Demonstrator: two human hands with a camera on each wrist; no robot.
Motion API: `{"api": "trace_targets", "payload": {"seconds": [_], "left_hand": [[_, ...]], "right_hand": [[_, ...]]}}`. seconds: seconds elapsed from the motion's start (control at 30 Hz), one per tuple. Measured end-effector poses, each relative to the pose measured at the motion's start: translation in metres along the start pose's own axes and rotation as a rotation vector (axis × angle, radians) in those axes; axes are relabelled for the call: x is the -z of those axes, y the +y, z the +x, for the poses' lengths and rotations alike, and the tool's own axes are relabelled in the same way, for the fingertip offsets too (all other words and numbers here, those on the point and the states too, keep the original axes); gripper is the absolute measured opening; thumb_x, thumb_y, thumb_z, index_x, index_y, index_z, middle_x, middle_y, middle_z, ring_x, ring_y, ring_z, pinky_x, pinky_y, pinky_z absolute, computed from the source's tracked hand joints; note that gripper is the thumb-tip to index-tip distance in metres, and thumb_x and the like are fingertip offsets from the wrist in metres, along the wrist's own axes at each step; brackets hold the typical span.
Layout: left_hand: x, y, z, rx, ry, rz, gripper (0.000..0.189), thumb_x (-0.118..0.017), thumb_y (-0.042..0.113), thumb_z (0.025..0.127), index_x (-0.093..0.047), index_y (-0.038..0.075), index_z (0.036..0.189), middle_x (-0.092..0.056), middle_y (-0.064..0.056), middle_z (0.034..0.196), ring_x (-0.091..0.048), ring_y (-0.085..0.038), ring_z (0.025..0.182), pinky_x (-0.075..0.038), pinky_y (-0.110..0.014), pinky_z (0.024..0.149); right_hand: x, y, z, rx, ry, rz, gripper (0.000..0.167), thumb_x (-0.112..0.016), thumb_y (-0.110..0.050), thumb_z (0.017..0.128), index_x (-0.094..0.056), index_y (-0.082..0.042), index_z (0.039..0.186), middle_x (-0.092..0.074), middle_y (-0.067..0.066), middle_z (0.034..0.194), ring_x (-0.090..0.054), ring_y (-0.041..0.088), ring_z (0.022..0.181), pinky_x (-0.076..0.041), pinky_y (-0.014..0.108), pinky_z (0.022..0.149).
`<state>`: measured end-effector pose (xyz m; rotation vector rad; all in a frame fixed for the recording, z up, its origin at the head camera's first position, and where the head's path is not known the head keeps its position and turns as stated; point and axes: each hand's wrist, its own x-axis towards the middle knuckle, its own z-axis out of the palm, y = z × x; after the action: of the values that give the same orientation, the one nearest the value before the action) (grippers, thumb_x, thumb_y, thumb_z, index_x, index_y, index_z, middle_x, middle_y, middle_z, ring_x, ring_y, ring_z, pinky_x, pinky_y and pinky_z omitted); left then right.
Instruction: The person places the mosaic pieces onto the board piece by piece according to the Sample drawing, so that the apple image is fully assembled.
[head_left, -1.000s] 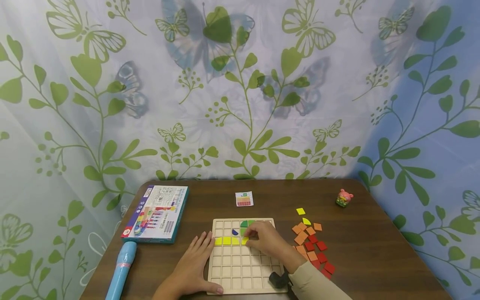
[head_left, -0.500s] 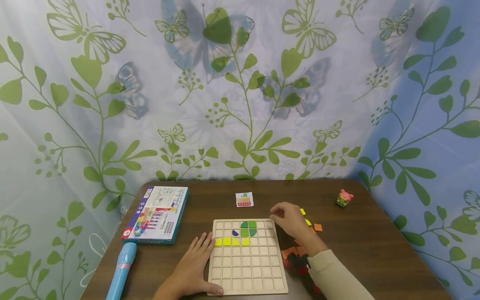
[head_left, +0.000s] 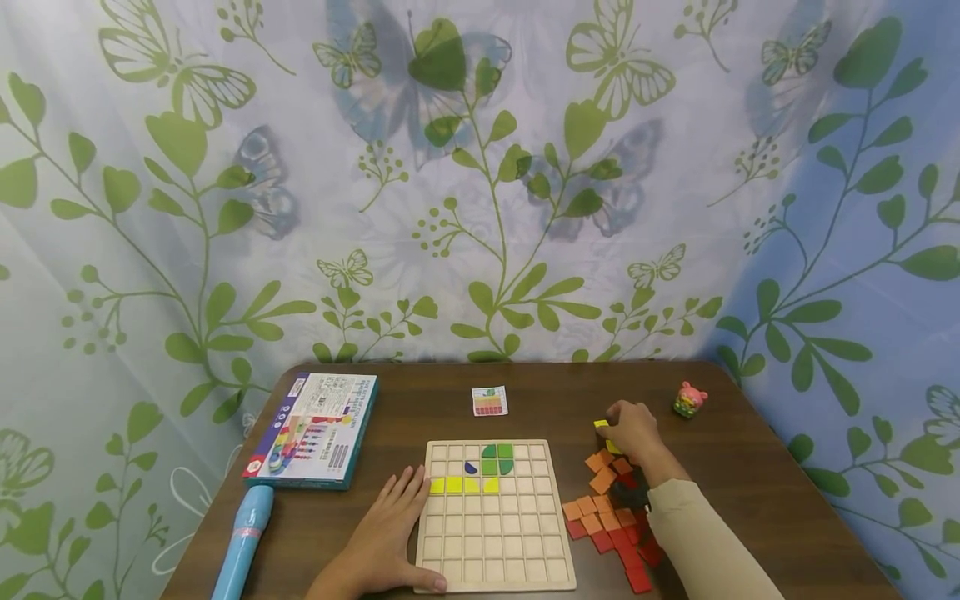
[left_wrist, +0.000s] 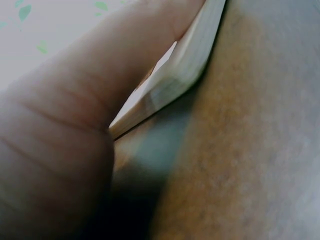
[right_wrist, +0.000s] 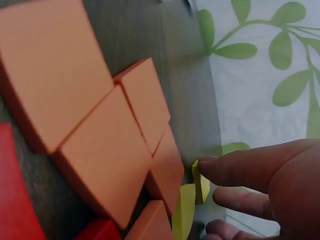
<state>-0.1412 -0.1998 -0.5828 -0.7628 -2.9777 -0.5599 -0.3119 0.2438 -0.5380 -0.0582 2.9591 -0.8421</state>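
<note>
My left hand [head_left: 393, 529] lies along the left edge of a wooden grid board [head_left: 495, 575], thumb on its lower left corner. In the left wrist view a finger [left_wrist: 75, 95] stretches along the board's edge [left_wrist: 175, 80]. On the board sit yellow tiles [head_left: 454, 484], green tiles [head_left: 490, 465] and a dark blue half-round tile [head_left: 471, 467]. My right hand [head_left: 637, 433] is over the loose tiles, a fingertip right at a yellow square tile [right_wrist: 201, 185] and the other fingers spaced beside it. Another yellow piece [right_wrist: 184, 210] with a curved side lies next to it.
Orange tiles [head_left: 602, 479] and red tiles [head_left: 637, 579] lie right of the board. A small pattern card [head_left: 490, 401] is behind it. At left are a flat box [head_left: 315, 429] and a blue microphone [head_left: 247, 533]. A pink-eared figurine [head_left: 689, 398] stands at far right.
My right hand has left the yellow tiles on the board and moved right to the loose yellow tiles. The left hand has stayed on the board's edge.
</note>
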Motion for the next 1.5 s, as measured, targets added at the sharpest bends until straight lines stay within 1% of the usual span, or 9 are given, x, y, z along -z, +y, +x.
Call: {"api": "trace_targets", "payload": {"seconds": [0.17,0.33,0.4,0.53,0.7,0.8,0.93,1.2,1.5], "left_hand": [[-0.001,0.000,-0.001,-0.007,0.015,0.005,0.144,-0.063,0.098,0.065,-0.032,-0.003,0.163,-0.020,-0.022,0.171,-0.015,-0.041,0.157,-0.013,-0.058,0.125],[-0.001,0.000,-0.001,-0.002,0.003,-0.002,0.144,-0.063,0.098,0.066,-0.030,-0.003,0.163,-0.019,-0.022,0.171,-0.014,-0.041,0.157,-0.012,-0.058,0.125],[-0.001,0.000,-0.001,-0.001,0.000,-0.001,0.143,-0.063,0.098,0.066,-0.030,-0.003,0.163,-0.019,-0.022,0.171,-0.014,-0.041,0.157,-0.012,-0.059,0.125],[-0.002,-0.001,-0.002,-0.002,0.000,0.001,0.143,-0.063,0.098,0.067,-0.031,-0.003,0.163,-0.019,-0.021,0.171,-0.014,-0.040,0.157,-0.012,-0.059,0.125],[-0.001,-0.002,-0.003,-0.005,0.006,-0.001,0.144,-0.063,0.098,0.066,-0.031,-0.003,0.163,-0.019,-0.021,0.171,-0.015,-0.040,0.157,-0.013,-0.059,0.124],[0.000,-0.002,-0.003,-0.008,0.008,-0.002,0.144,-0.064,0.098,0.066,-0.031,-0.003,0.163,-0.019,-0.022,0.171,-0.015,-0.041,0.157,-0.013,-0.059,0.125],[0.000,-0.002,-0.002,-0.006,-0.001,-0.003,0.143,-0.063,0.097,0.066,-0.031,-0.003,0.163,-0.019,-0.021,0.171,-0.014,-0.040,0.157,-0.011,-0.058,0.125],[-0.001,0.000,-0.001,-0.006,0.004,-0.001,0.143,-0.063,0.098,0.066,-0.032,-0.003,0.163,-0.019,-0.022,0.171,-0.014,-0.040,0.157,-0.011,-0.058,0.125],[0.000,0.001,-0.002,-0.016,0.018,-0.007,0.143,-0.064,0.097,0.066,-0.032,-0.004,0.163,-0.020,-0.022,0.170,-0.016,-0.041,0.157,-0.014,-0.059,0.124]], "right_hand": [[-0.005,-0.002,0.003,0.037,0.007,0.008,0.030,-0.077,-0.009,0.097,-0.070,0.012,0.118,-0.068,0.025,0.109,-0.066,0.038,0.094,-0.060,0.049,0.077],[-0.012,-0.005,0.005,0.054,0.003,0.026,0.028,-0.075,-0.003,0.096,-0.069,0.014,0.117,-0.070,0.024,0.102,-0.068,0.025,0.073,-0.061,0.040,0.063],[-0.015,-0.005,0.006,0.056,0.005,0.043,0.029,-0.075,-0.003,0.095,-0.069,0.014,0.117,-0.070,0.025,0.102,-0.069,0.025,0.071,-0.061,0.039,0.063],[-0.017,-0.005,0.007,0.046,0.015,0.048,0.027,-0.077,-0.004,0.095,-0.071,0.011,0.117,-0.070,0.023,0.104,-0.068,0.029,0.081,-0.061,0.040,0.065],[-0.019,-0.014,0.007,0.036,0.005,0.110,0.028,-0.076,-0.008,0.097,-0.072,0.007,0.120,-0.070,0.021,0.110,-0.069,0.031,0.085,-0.060,0.042,0.066],[-0.022,-0.024,0.004,0.085,0.036,0.155,0.028,-0.076,-0.007,0.096,-0.073,0.006,0.119,-0.071,0.018,0.107,-0.069,0.033,0.090,-0.061,0.046,0.072],[-0.029,-0.039,-0.003,0.160,0.069,0.215,0.024,-0.080,-0.006,0.093,-0.076,0.002,0.116,-0.072,0.011,0.103,-0.068,0.031,0.095,-0.060,0.047,0.078],[-0.044,-0.069,-0.028,0.294,0.009,0.278,0.019,-0.082,-0.005,0.092,-0.079,-0.010,0.110,-0.069,0.000,0.106,-0.065,0.017,0.092,-0.059,0.039,0.079],[-0.059,-0.087,-0.049,0.461,-0.065,0.271,0.012,-0.080,-0.005,0.094,-0.080,-0.014,0.101,-0.066,-0.007,0.102,-0.062,0.014,0.089,-0.058,0.032,0.075]]}}
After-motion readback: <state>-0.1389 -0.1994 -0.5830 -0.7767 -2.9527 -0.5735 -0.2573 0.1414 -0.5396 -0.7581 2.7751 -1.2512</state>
